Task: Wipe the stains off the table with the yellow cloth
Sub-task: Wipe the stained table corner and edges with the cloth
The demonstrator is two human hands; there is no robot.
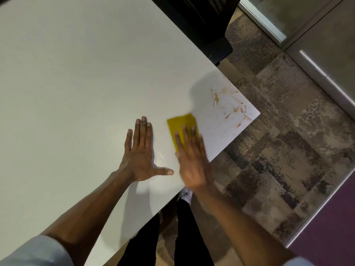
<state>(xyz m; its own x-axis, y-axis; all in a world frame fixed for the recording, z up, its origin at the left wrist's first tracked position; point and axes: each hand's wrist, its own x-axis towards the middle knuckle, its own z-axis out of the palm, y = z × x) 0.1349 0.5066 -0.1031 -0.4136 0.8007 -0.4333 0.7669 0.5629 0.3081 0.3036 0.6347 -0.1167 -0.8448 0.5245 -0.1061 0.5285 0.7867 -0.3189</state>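
The yellow cloth (pixel 179 124) lies flat on the white table (pixel 76 83) near its right corner. My right hand (pixel 192 160) presses down on the cloth's near half with flat fingers and looks blurred. Brown smeared stains (pixel 229 105) mark the table corner, to the right of and beyond the cloth. My left hand (pixel 140 152) rests palm down on the table with fingers spread, just left of the cloth, holding nothing.
A black chair (pixel 203 24) stands at the table's far edge. The table's corner edge (pixel 236 137) runs close to my right hand, with patterned carpet (pixel 278 150) beyond. My legs and a shoe (pixel 186 194) show below the near edge.
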